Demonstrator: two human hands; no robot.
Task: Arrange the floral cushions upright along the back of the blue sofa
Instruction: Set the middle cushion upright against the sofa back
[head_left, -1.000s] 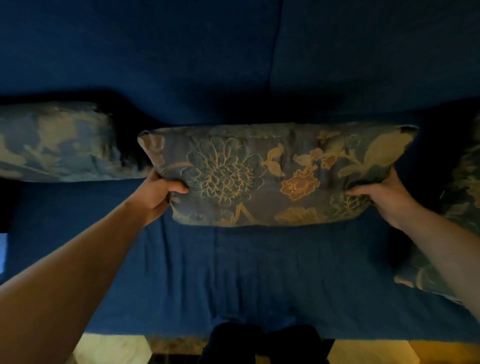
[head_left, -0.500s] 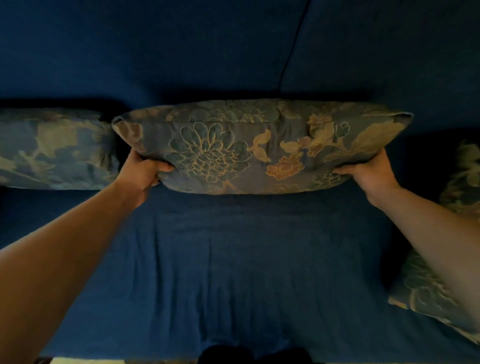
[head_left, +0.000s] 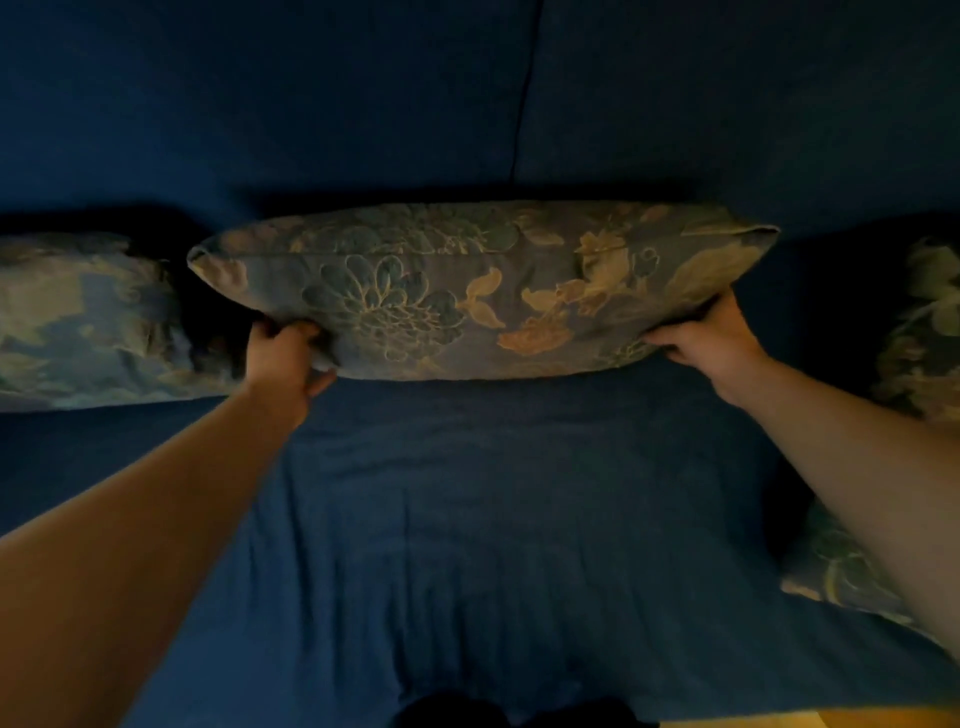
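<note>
A long floral cushion (head_left: 483, 291) stands on its lower edge against the backrest of the blue sofa (head_left: 363, 104), centred under the backrest seam. My left hand (head_left: 283, 356) grips its lower left corner. My right hand (head_left: 711, 345) holds its lower right corner. A second floral cushion (head_left: 88, 322) leans at the back on the left, close beside the first. A third floral cushion (head_left: 930, 332) shows at the right edge, partly cut off by the frame and by my right forearm.
The blue seat (head_left: 519, 519) stretches in front of the cushions, its cover slightly wrinkled. A strip of light floor (head_left: 810, 719) shows at the bottom right past the seat's front edge, with dark shapes at the bottom centre.
Both hands have pushed the middle cushion back from the seat to the backrest and tipped it more upright. My view has moved closer to the sofa.
</note>
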